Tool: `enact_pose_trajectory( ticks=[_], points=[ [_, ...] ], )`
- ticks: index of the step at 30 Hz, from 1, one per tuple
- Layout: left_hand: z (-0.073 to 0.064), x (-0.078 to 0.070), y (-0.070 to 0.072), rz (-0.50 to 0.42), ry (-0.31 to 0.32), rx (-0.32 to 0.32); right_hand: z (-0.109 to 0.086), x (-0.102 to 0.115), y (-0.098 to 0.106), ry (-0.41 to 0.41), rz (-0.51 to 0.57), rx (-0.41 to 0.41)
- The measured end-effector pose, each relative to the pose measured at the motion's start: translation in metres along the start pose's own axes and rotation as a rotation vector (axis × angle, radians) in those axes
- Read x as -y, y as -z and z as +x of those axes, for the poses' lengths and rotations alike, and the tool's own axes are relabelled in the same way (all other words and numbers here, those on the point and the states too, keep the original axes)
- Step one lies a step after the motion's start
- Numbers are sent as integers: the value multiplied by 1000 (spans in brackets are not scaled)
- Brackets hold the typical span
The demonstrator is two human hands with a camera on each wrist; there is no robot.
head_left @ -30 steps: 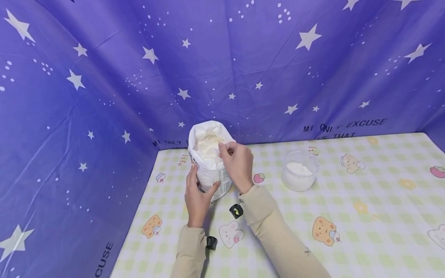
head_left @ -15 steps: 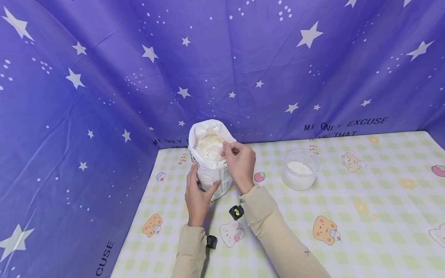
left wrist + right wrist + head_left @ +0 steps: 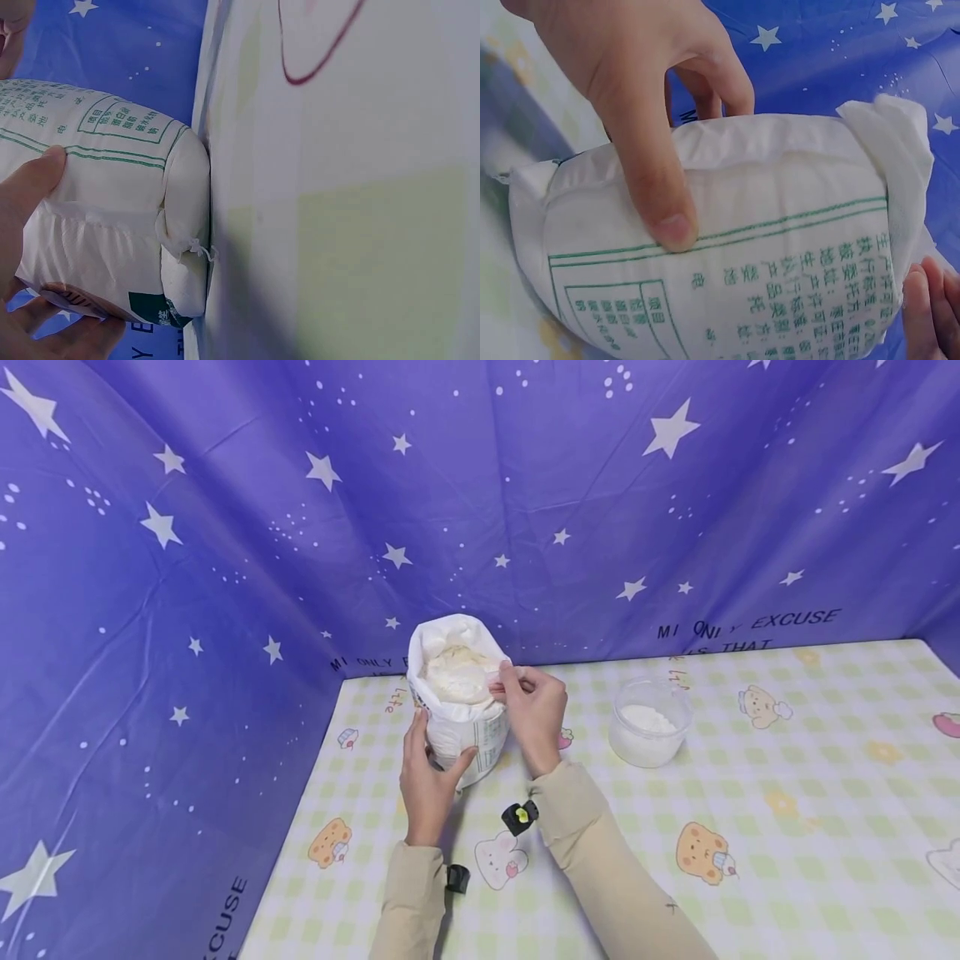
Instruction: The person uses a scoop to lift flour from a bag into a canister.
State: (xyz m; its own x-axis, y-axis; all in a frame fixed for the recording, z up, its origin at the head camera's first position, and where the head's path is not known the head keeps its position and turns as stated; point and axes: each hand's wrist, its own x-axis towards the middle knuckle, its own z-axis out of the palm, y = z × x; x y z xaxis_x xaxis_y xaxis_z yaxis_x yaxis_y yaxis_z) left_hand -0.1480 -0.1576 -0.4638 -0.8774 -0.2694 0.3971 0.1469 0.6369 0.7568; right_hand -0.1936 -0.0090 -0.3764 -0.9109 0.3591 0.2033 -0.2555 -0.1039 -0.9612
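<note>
A white cloth flour bag (image 3: pixel 480 739) with green print stands with its mouth wide, full of pale powder (image 3: pixel 453 672). My left hand (image 3: pixel 427 789) grips its near side, with the thumb (image 3: pixel 37 176) on the printed face and the fingers (image 3: pixel 79 337) on the other side. My right hand (image 3: pixel 536 706) is at the bag's right rim, thumb and forefinger pinching a small, whitish translucent spoon-like thing (image 3: pixel 489 680) over the powder; most of it is hidden or blends with the flour. In the right wrist view only the right hand's fingertips (image 3: pixel 930 304) show beside the bag's mouth.
A clear round plastic tub (image 3: pixel 648 747) with white powder inside stands to the right of the bag. A checked tablecloth (image 3: pixel 600 843) with cartoon prints covers the table. Purple star-printed curtains (image 3: pixel 450 510) close off the back and left sides, right behind the bag.
My right hand has moved right, from over the powder to the bag's right rim, still pinching the translucent thing. The left hand keeps its grip on the bag.
</note>
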Motion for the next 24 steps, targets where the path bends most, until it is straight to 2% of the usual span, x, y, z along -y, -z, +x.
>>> enact_pose_trajectory(
  ticks=[4, 13, 24],
  points=[
    [1, -1, 1, -3, 7, 4, 1, -1, 6, -26, 43, -13],
    [-1, -2, 2, -7, 23, 19, 5, -3, 16, -146, 199, 3],
    [-1, -2, 1, -11, 19, 14, 5, -2, 24, -193, 255, 56]
  ],
)
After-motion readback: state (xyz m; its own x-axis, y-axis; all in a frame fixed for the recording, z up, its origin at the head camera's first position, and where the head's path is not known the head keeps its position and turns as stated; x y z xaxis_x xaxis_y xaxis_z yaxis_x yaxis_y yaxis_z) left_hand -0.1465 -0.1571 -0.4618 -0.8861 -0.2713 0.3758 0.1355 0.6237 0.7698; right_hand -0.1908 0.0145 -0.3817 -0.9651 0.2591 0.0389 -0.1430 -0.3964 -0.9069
